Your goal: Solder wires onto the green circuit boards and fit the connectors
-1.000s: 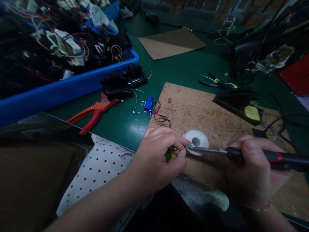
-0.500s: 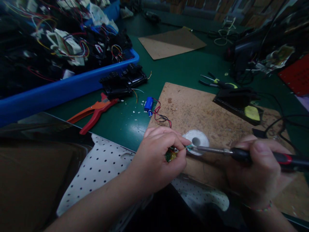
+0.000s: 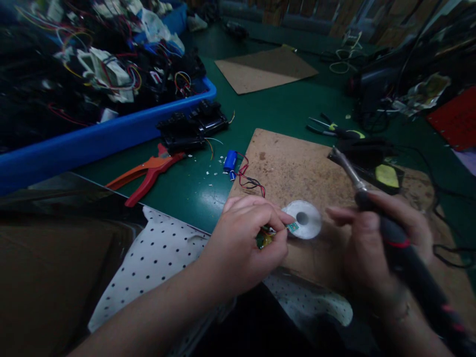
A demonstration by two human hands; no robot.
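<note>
Pinched between the thumb and fingers of my left hand (image 3: 251,238) is a small green circuit board (image 3: 293,226), its end poking out over a white spool (image 3: 310,218). Something green and yellow shows inside the curl of that hand. My right hand (image 3: 379,243) is closed around the black and red handle of a soldering iron (image 3: 349,171), whose metal tip points up and left, apart from the board. A blue cylindrical part (image 3: 230,161) with red and black wires lies at the left edge of a brown board (image 3: 290,163).
Red-orange cutters (image 3: 148,173) and black plastic parts (image 3: 186,134) lie by a blue bin (image 3: 92,141) full of wired pieces. Pliers (image 3: 334,130) and a black holder with a yellow sponge (image 3: 386,175) sit at the right. A brown sheet (image 3: 264,72) lies farther back.
My right hand has swung the soldering iron's tip up, away from the small circuit board and towards the holder. My left hand still pinches the board in nearly the same place.
</note>
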